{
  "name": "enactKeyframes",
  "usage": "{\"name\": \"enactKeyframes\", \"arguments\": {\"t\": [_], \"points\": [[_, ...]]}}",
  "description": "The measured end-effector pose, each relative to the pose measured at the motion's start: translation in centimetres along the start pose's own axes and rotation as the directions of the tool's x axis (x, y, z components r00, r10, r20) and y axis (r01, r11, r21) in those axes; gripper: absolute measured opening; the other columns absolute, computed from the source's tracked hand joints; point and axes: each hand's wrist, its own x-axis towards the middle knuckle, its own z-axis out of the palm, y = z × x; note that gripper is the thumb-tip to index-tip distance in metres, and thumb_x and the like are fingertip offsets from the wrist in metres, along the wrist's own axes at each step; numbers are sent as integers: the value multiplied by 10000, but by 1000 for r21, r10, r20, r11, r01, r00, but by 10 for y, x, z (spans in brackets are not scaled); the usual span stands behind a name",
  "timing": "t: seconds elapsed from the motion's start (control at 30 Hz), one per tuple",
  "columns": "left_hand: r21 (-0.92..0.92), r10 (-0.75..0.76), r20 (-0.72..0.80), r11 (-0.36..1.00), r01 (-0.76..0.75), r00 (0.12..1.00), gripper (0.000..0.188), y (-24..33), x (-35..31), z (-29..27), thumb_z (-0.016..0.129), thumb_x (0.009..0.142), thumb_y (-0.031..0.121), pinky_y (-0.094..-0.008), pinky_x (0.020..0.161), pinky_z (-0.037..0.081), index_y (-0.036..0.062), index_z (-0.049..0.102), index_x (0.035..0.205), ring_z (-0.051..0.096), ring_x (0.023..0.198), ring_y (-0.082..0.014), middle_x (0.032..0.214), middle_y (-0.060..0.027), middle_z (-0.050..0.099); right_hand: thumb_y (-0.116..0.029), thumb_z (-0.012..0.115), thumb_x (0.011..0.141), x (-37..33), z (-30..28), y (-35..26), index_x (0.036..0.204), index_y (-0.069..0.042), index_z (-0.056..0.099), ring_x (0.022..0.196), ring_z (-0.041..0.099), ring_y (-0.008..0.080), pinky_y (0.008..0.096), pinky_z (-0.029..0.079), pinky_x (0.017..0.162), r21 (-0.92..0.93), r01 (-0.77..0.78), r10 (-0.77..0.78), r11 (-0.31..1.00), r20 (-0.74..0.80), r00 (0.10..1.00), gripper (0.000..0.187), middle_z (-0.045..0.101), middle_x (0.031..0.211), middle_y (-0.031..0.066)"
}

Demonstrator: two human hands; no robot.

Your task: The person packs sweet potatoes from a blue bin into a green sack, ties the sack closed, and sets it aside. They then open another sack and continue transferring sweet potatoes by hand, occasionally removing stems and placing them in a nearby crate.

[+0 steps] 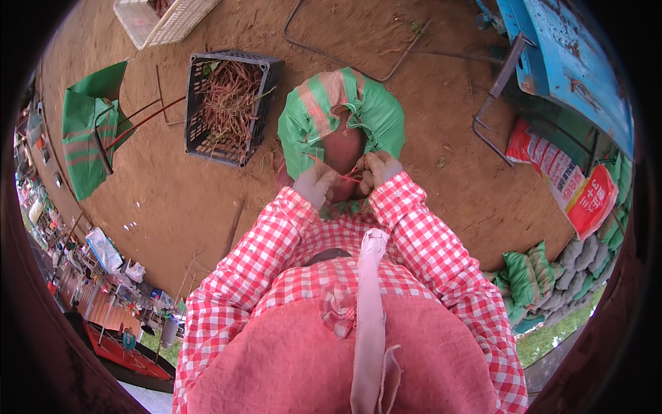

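A bulging green woven sack (387, 123) with tan stripes stands on the ground in front of me. A smooth reddish-brown shape shows at the gap in its near side; I cannot make out what it is. Close to that gap, a thin red cord (351, 179) stretches between my two hands. My left hand (317, 183) has its fingers closed on one part of the cord. The other part is pinched in my right hand (378, 168), a little higher and to the right. Some green sack material lies just below the hands.
A black crate (269, 103) of reddish stems or roots stands left of the sack. Behind it is a white crate (143, 31). Farther left, a green sack (89, 141) hangs on a metal frame. A blue metal trough (576, 76) and red-white bags (552, 165) stand right, near piled sacks.
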Motion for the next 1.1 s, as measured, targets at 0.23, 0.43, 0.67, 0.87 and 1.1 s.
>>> {"name": "enactKeyframes", "arguments": {"t": [0.23,0.43,0.67,0.87,1.1], "points": [[405,616,-67,736,-543,785,341,-4,-7,24,730,715,65,-395,778,475,22,537,992,580,862,-344,939,-160,571,-22,554,871,-42,-12,27,917,-23,557,794,604,247,339,501,631,-442,863,-615,244,617,490,46,576,989,97],[487,508,-81,771,-411,858,200,-11,2,15,652,780,25,-379,742,485,35,569,961,611,856,-321,906,-156,595,-71,610,825,-30,-12,1,1014,-86,616,958,611,327,410,513,776,-440,895,-613,73,688,388,189,578,1080,108],[447,600,1,716,-537,800,113,-16,1,9,626,822,4,-363,716,496,24,567,918,632,813,-287,859,-130,628,-16,644,788,5,-10,3,1059,-104,666,903,624,316,384,521,743,-615,783,-389,-90,746,541,286,624,972,121],[112,30,-85,994,-20,996,85,14,1,7,640,876,32,-279,509,493,31,558,897,605,561,-154,734,-78,637,-87,678,762,-1,-19,12,880,-84,692,761,648,295,365,520,669,-684,715,-556,141,543,629,119,635,828,111],[-252,-41,-19,967,35,999,148,11,7,1,695,841,44,-275,460,491,50,548,854,599,535,-132,730,-64,645,-117,669,762,-16,-21,35,871,-108,686,770,628,331,395,501,654,-617,755,-583,223,537,610,111,610,835,125]]}}
